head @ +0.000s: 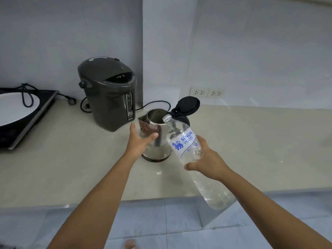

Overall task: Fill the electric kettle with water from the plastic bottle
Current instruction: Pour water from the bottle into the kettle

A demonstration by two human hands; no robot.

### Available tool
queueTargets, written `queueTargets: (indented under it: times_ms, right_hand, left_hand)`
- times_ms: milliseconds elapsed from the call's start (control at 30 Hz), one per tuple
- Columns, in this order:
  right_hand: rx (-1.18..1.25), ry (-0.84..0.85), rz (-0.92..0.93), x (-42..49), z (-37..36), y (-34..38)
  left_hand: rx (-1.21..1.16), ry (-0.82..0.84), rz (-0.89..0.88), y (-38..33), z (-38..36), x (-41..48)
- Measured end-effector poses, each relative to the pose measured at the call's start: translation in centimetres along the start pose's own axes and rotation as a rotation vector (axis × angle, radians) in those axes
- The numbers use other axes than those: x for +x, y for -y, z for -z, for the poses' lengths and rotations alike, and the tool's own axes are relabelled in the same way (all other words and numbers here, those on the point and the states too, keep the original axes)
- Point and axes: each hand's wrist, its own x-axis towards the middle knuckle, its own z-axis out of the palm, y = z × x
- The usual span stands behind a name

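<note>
A steel electric kettle (156,123) stands on the beige counter (71,168) with its black lid (188,105) flipped up. My left hand (139,139) rests against the kettle's left side, thumb across its front, fingers spread. A clear plastic water bottle (185,142) with blue lettering is tilted, its uncapped mouth at the kettle's right rim. My right hand (206,159) grips the bottle around its middle. Water sits in the bottle's lower end, which hangs past the counter edge.
A dark grey hot-water dispenser (109,94) stands behind and left of the kettle, with black cords beside it. At the far left is an induction hob (27,126) carrying a white plate (12,108). Wall sockets (206,92) sit at back right. Blue floor tiles lie below.
</note>
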Motion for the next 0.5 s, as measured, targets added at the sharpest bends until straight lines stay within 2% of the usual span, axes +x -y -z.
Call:
queueTargets:
  times_ms: [167,500]
  right_hand:
    - [-0.145,0.035,-0.041,1.4,1.5,0.6]
    - [-0.375,0.084,-0.076,2.4,3.9,1.6]
  left_hand:
    - [0.030,0.077,-0.040,0.3,-0.2,2.5]
    - [-0.016,-0.061,-0.044,1.2,-2.8,1.8]
